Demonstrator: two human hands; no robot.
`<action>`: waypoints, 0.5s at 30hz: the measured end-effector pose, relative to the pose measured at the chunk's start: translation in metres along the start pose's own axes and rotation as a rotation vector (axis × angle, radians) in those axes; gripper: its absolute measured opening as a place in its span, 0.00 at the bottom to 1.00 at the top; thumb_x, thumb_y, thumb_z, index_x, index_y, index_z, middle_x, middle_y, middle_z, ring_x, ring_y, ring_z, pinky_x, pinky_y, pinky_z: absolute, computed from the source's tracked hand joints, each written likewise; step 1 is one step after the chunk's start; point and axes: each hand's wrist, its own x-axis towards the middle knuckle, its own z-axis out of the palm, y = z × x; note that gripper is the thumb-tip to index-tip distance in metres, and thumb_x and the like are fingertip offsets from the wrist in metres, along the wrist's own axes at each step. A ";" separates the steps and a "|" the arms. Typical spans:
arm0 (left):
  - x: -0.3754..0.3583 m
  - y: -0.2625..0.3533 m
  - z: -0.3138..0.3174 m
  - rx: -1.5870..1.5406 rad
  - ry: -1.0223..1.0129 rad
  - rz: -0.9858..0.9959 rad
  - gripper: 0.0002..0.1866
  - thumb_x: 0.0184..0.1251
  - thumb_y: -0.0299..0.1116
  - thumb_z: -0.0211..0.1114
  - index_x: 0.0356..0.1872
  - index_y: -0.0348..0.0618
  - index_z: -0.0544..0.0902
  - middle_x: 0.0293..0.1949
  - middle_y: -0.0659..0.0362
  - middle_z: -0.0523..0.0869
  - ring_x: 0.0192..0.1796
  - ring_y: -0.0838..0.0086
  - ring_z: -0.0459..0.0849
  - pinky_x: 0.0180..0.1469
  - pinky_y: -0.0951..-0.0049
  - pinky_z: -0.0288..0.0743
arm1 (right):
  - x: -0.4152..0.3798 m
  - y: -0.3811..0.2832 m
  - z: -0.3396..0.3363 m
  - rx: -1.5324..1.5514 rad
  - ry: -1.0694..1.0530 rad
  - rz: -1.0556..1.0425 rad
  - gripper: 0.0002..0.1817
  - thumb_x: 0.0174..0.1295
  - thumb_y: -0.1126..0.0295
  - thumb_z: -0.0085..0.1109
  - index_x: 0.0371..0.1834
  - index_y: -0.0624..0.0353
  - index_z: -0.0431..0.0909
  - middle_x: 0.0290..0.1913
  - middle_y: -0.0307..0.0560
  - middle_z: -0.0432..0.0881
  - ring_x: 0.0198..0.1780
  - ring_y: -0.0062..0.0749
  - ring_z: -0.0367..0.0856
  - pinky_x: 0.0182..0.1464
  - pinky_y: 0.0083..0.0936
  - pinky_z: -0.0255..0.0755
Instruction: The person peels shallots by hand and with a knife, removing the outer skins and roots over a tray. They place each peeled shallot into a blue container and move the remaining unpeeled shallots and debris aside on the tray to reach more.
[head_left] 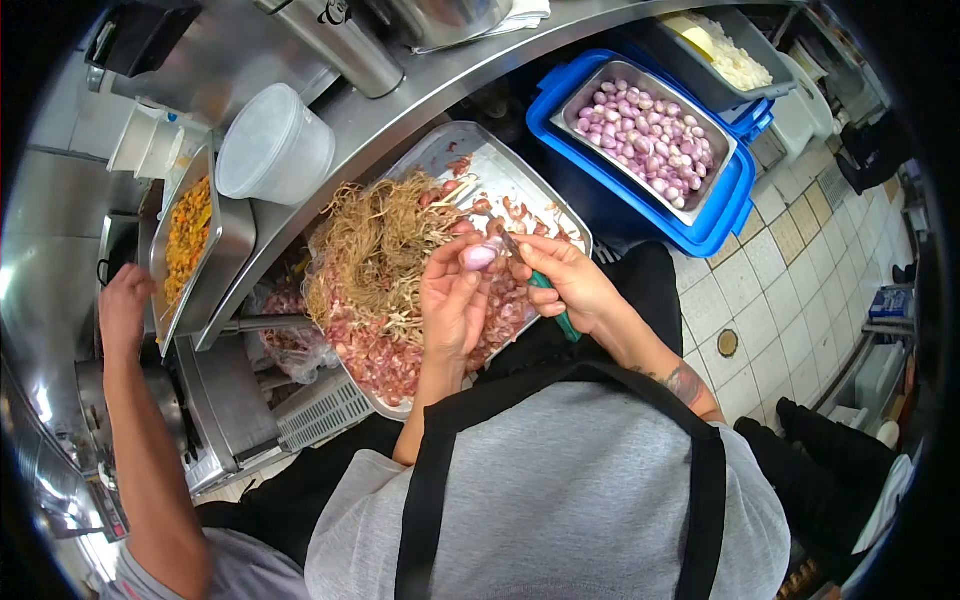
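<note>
Between the fingers of my left hand (452, 295) is a peeled, pinkish-purple shallot (480, 257). My right hand (572, 280) is closed around the green handle of a small knife (563, 318), whose dark blade points toward the shallot. Both hands are over a large metal tray (575, 215). In it lie reddish-brown shallot skins (385, 360) and a tangled heap of dry, straw-coloured roots and stalks (385, 250). To the right, a steel pan (565, 113) full of peeled shallots (650, 140) rests on a blue bin lid (740, 205).
A co-worker's arm (140, 420) reaches in at left, near a steel pan of orange-yellow food (188, 235). A white plastic tub (275, 145) and a steel cylinder (345, 50) stand on the steel counter (440, 75). A grey bin (760, 92) holds white pieces. Other people's legs (820, 450) are at right.
</note>
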 end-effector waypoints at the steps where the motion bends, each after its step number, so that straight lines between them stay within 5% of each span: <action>1: 0.001 0.000 0.000 -0.002 -0.011 0.002 0.19 0.58 0.18 0.61 0.52 0.39 0.73 0.56 0.51 0.75 0.57 0.67 0.75 0.58 0.71 0.73 | 0.001 0.002 -0.003 0.006 0.013 -0.012 0.16 0.66 0.66 0.52 0.56 0.55 0.73 0.28 0.35 0.72 0.16 0.12 0.61 0.15 0.08 0.51; 7: 0.007 0.000 0.005 0.119 -0.045 0.042 0.19 0.57 0.19 0.63 0.51 0.39 0.73 0.56 0.49 0.74 0.59 0.66 0.74 0.61 0.66 0.70 | -0.003 0.003 0.000 -0.273 0.047 -0.248 0.17 0.66 0.68 0.51 0.58 0.56 0.72 0.26 0.36 0.73 0.16 0.11 0.61 0.16 0.09 0.52; 15: 0.010 -0.008 -0.006 0.382 -0.054 0.157 0.21 0.55 0.17 0.63 0.52 0.35 0.73 0.55 0.47 0.75 0.58 0.65 0.75 0.60 0.66 0.70 | -0.017 -0.009 0.008 -0.418 -0.158 -0.251 0.18 0.66 0.70 0.51 0.58 0.56 0.72 0.23 0.34 0.71 0.15 0.10 0.59 0.16 0.09 0.52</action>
